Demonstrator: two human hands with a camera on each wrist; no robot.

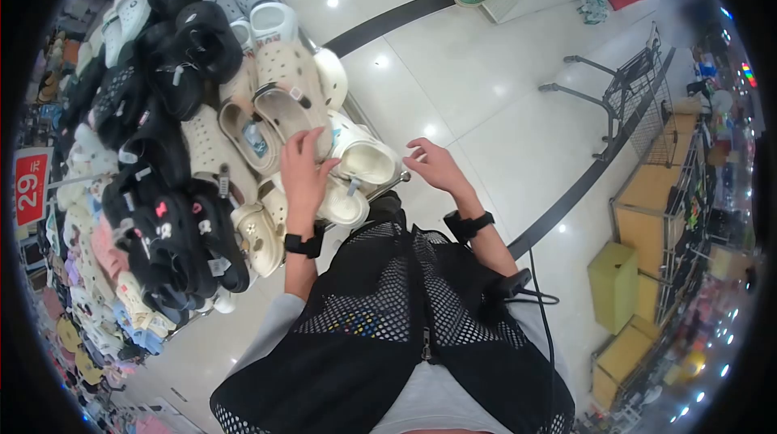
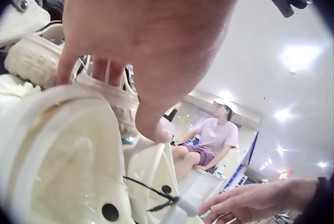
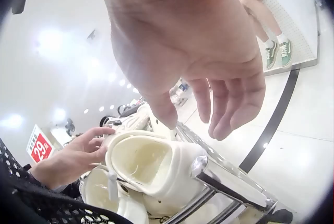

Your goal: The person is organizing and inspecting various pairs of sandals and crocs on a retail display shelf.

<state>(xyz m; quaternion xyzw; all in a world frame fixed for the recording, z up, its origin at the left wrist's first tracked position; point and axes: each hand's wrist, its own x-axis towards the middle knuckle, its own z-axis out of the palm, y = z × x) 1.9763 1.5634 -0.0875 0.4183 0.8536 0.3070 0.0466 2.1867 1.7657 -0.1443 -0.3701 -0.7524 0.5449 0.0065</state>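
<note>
My left hand (image 1: 304,179) is over a pile of foam clogs, its fingertips right at the heel opening of a large beige clog (image 1: 287,70). Its thumb hangs apart from the fingers, beside a white clog (image 1: 346,136). A second white clog (image 1: 344,209) lies nearer my body, and a small grey-white tag (image 1: 354,186) hangs between the two. Held in the air past the rack's corner, my right hand (image 1: 437,169) has loosely bent fingers with nothing between them. In the right wrist view it hovers above the white clog's open heel.
Black clogs (image 1: 174,199) fill the rack's left side, near a red price sign (image 1: 31,186). A metal rail (image 3: 222,187) edges the rack. A shopping cart (image 1: 623,94) and yellow boxes (image 1: 613,284) stand to the right. A seated person (image 2: 211,138) is beyond the rack.
</note>
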